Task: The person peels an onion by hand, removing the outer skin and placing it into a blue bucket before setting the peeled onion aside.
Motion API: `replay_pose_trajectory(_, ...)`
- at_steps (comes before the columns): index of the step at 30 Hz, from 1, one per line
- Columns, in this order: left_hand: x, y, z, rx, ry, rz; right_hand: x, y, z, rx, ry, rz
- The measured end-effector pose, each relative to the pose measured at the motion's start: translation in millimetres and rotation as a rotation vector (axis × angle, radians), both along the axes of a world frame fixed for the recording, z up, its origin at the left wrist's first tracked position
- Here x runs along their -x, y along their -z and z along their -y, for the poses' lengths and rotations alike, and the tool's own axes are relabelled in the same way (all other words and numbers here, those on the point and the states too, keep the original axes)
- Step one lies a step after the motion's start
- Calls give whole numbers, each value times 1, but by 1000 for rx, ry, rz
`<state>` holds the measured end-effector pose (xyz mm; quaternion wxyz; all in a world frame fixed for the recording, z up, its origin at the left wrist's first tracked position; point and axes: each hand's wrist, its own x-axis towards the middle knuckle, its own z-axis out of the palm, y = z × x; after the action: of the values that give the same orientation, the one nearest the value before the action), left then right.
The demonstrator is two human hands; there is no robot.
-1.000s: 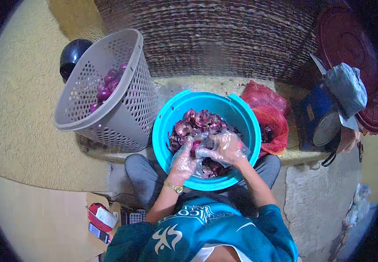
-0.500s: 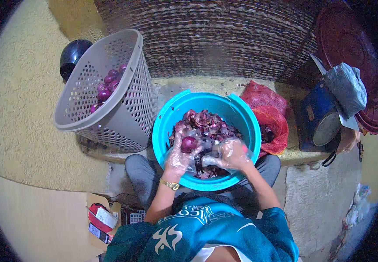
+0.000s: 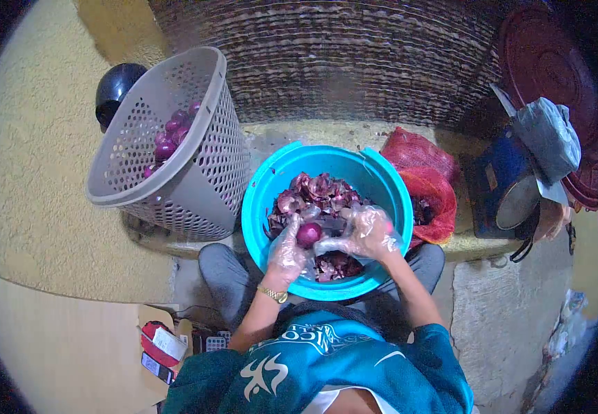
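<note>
My left hand (image 3: 289, 254), in a clear plastic glove, is closed around a peeled-looking red onion (image 3: 309, 235) over the blue tub (image 3: 257, 259). Close to the onion's right side is my right hand (image 3: 368, 233), also gloved, with its fingers curled. A small pink patch shows at that hand, but what it grips is hidden. Below both hands, a heap of dry onion skins (image 3: 323, 190) fills the bottom of the tub, which sits between my knees.
At the left a grey perforated basket (image 3: 219, 159) leans, with several red onions (image 3: 168, 145) inside. Behind it is a black pot (image 3: 117, 90). Red mesh sacks (image 3: 423, 155) lie right of the tub, near a blue container (image 3: 496, 186). A phone (image 3: 155, 368) lies lower left.
My left hand has shifted slightly right and down with the onion, which has turned in its fingers. My right hand has risen a little and tilted beside the onion.
</note>
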<state>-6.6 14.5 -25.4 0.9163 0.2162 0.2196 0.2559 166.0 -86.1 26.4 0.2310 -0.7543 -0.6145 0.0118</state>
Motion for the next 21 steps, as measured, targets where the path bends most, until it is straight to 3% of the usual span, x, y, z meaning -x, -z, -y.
replay_pose_trajectory(2,-2,-8,7,-38,13,-28,2,8,-4,-73,-17,-21)
replay_pose_trajectory(6,-1,-22,13,-134,18,-93,9,-4,-8,28,-64,-82)
replay_pose_trajectory(13,-3,-9,10,-259,38,-63,9,3,-9,76,-84,-103)
replay_pose_trajectory(15,-4,-2,10,-671,-45,-286,8,7,-9,29,-119,-114)
replay_pose_trajectory(16,-4,-4,10,-672,-45,-285,8,7,-9,54,-132,-136)
replay_pose_trajectory(18,-4,-11,10,-281,19,-82,8,8,-10,79,-145,-157)
replay_pose_trajectory(21,-3,-8,9,-218,20,-39,9,14,-10,90,-135,-161)
